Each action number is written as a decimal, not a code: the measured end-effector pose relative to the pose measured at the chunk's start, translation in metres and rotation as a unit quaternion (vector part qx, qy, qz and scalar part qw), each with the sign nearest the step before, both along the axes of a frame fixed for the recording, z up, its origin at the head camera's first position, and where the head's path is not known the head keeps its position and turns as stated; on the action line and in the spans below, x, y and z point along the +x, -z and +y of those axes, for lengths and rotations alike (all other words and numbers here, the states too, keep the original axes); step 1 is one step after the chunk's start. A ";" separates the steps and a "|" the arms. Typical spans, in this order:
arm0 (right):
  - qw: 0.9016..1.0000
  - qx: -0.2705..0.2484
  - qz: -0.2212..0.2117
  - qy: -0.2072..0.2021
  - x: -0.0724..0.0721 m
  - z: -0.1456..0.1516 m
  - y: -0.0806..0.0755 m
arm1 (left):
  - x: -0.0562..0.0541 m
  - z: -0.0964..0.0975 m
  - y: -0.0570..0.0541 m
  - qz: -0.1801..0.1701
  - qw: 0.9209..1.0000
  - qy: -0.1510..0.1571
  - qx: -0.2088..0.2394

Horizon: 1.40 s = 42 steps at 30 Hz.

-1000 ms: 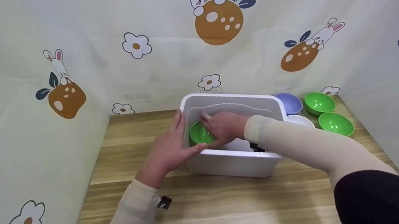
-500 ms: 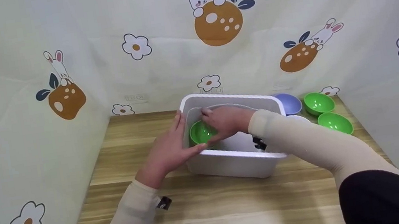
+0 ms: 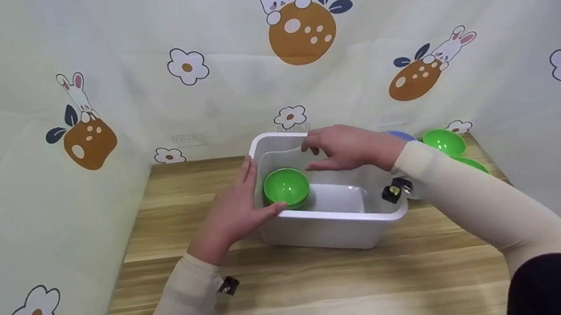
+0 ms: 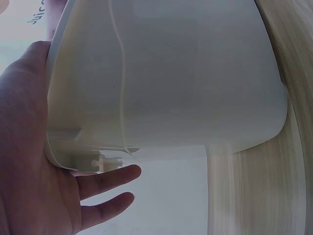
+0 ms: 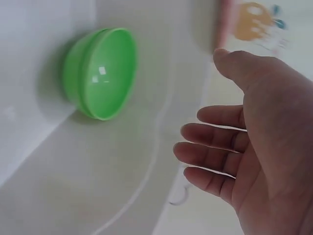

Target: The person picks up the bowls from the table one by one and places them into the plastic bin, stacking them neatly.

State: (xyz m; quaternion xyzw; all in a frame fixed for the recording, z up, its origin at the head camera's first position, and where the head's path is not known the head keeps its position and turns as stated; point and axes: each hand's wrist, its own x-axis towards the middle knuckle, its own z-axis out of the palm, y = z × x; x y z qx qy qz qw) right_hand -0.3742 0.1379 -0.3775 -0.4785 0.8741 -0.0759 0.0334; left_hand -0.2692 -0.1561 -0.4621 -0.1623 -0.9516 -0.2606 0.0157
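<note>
A white plastic bin [image 3: 333, 233] stands on the wooden table. My left hand [image 3: 231, 215] rests on its near left corner, the thumb along the front rim and the other fingers by the left side. In the left wrist view, straight fingers [image 4: 110, 180] extend past the bin wall [image 4: 186, 88]. Inside the bin, at the left end, sit nested green bowls [image 3: 286, 187]; two rims show in the right wrist view, one bowl [image 5: 110, 73] inside another. My right hand [image 3: 351, 146] holds nothing and hovers over the bin's back rim, fingers loosely bent, apart from the bowls.
To the right of the bin, partly behind my right forearm, are a blue bowl [image 3: 400, 135] and two green bowls, one farther back [image 3: 444, 141] and another bowl [image 3: 472, 164] nearer. A patterned curtain [image 3: 227, 98] encloses the table [image 3: 301, 299] at the back and sides.
My right hand has let go of the green bowl in the bin and risen up and to the right. The bowl stays at the bin's left end. My left hand has kept its place.
</note>
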 end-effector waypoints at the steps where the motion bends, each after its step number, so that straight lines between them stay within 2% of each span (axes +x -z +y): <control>1: 1.000 -0.015 -0.002 0.004 0.003 0.007 -0.003 | 0.000 0.000 0.000 0.000 1.000 0.001 0.000; 7: 0.992 -0.117 -0.030 0.037 0.025 0.053 -0.010 | 0.000 -0.001 0.000 0.005 1.000 0.003 -0.005; 16: 0.974 -0.213 -0.033 0.076 0.046 0.111 0.009 | 0.001 -0.007 -0.001 0.007 1.000 -0.001 0.002; 20: 0.966 -0.240 -0.031 0.097 0.051 0.131 0.020 | 0.000 -0.008 0.000 0.007 1.000 -0.002 -0.001; 25: 0.952 -0.266 -0.029 0.146 0.060 0.154 0.033 | 0.001 -0.005 -0.001 0.011 1.000 0.001 -0.002; 33: 0.919 -0.334 -0.008 0.211 0.076 0.187 0.054 | 0.001 -0.002 -0.001 0.011 1.000 0.005 -0.001; 36: 0.910 -0.338 -0.011 0.240 0.080 0.198 0.060 | 0.001 -0.001 -0.002 0.015 1.000 0.006 -0.003; 42: 0.899 -0.338 -0.012 0.277 0.085 0.215 0.074 | 0.001 0.000 -0.002 0.012 1.000 0.005 -0.008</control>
